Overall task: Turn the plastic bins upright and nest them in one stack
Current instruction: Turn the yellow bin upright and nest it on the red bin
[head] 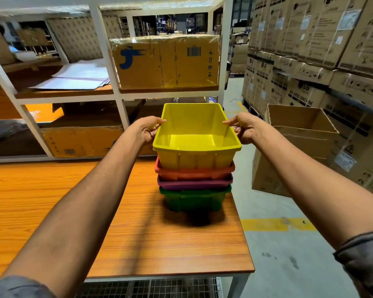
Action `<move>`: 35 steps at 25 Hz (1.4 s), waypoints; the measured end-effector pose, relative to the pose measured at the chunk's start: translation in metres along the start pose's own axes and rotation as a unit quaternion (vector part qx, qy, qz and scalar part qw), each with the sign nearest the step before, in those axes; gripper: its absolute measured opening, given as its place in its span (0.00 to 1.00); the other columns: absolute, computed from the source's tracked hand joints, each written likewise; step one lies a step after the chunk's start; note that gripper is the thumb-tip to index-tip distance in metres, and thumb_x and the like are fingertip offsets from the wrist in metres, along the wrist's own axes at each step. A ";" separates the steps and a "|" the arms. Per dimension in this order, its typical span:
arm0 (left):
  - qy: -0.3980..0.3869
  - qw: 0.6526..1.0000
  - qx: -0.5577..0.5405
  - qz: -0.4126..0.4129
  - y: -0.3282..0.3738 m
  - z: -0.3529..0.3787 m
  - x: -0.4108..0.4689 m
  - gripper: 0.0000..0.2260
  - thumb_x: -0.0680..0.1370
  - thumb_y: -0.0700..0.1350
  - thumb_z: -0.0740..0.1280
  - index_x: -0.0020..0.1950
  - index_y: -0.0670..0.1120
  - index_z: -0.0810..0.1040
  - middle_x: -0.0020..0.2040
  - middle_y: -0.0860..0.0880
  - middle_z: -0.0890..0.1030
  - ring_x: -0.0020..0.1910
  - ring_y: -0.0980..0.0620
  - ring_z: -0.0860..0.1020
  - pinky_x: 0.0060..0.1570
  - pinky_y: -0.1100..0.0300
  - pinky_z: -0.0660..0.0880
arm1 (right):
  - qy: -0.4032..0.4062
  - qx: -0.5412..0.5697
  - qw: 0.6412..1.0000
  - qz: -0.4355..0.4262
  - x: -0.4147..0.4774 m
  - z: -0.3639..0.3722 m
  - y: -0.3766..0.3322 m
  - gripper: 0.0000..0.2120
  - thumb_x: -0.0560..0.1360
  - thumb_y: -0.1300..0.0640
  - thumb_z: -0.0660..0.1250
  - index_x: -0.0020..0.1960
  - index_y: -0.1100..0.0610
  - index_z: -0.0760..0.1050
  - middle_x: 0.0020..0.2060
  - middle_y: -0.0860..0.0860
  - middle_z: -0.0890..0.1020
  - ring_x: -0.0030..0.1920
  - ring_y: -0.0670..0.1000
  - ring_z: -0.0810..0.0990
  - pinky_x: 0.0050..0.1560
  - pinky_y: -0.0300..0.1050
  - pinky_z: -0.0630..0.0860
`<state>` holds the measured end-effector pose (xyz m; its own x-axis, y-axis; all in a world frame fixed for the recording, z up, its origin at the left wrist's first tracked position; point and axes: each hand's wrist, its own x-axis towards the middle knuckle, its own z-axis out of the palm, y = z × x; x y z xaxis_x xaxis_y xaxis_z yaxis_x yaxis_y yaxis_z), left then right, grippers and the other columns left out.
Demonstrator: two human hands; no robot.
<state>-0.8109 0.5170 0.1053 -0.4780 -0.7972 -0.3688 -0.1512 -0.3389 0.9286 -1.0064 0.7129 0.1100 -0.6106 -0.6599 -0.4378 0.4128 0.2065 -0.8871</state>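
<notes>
Bins (pixel 194 186), four nested, left hand (pixel 148 131), right hand (pixel 243 129) holding yellow bin (pixel 194 160)

Your yellow plastic bin (pixel 195 155) sits nested atop the red plastic bin (pixel 194 172), purple plastic bin (pixel 194 184) and green plastic bin (pixel 194 200) at the right end of the wooden worktop (pixel 138 233), with your left hand (pixel 148 130) and right hand (pixel 243 127) on either side of it. Behind stands a white metal rack (pixel 110 61); to the right is an open cardboard carton (pixel 299 143).

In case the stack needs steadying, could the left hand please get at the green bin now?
Probably yes: the green bin has its left side exposed, though the left hand must first release the yellow bin.
</notes>
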 end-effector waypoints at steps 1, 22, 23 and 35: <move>-0.009 1.000 0.003 0.006 0.006 0.000 0.001 0.03 0.81 0.37 0.69 0.48 0.40 0.77 0.36 0.46 0.81 0.27 0.57 0.82 0.46 0.61 0.82 | 0.004 0.001 1.000 -0.007 -0.005 -0.001 -0.005 0.04 0.81 0.69 0.62 0.49 0.64 0.74 0.24 0.56 0.81 0.18 0.49 0.78 0.17 0.38 0.72; 0.088 0.662 0.394 0.631 0.131 0.031 -0.110 0.13 0.71 0.39 0.77 0.55 0.47 0.87 0.50 0.53 0.85 0.45 0.61 0.80 0.42 0.73 0.75 | 0.310 -0.470 0.497 -0.661 -0.080 0.057 -0.102 0.18 0.73 0.49 0.69 0.61 0.54 0.75 0.58 0.55 0.77 0.59 0.57 0.73 0.52 0.48 0.68; 0.092 0.652 0.393 0.641 0.129 0.030 -0.109 0.13 0.70 0.40 0.77 0.54 0.47 0.87 0.50 0.53 0.85 0.44 0.60 0.81 0.42 0.72 0.76 | 0.296 -0.486 0.495 -0.657 -0.082 0.058 -0.105 0.18 0.73 0.49 0.69 0.61 0.52 0.75 0.58 0.53 0.77 0.59 0.56 0.73 0.52 0.48 0.68; 0.196 0.611 0.320 0.697 0.120 0.031 -0.110 0.20 0.72 0.53 0.75 0.62 0.49 0.79 0.55 0.52 0.83 0.56 0.55 0.79 0.50 0.73 0.67 | 0.326 -0.458 0.566 -0.604 -0.069 0.056 -0.098 0.09 0.78 0.56 0.70 0.58 0.51 0.80 0.53 0.51 0.82 0.55 0.51 0.79 0.47 0.43 0.74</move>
<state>-0.8027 0.5794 0.2591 -0.3035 -0.1904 0.9336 -0.2016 0.9705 0.1323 -0.9671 0.6978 0.2347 -0.3169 -0.3739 0.8716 -0.9114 0.3744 -0.1708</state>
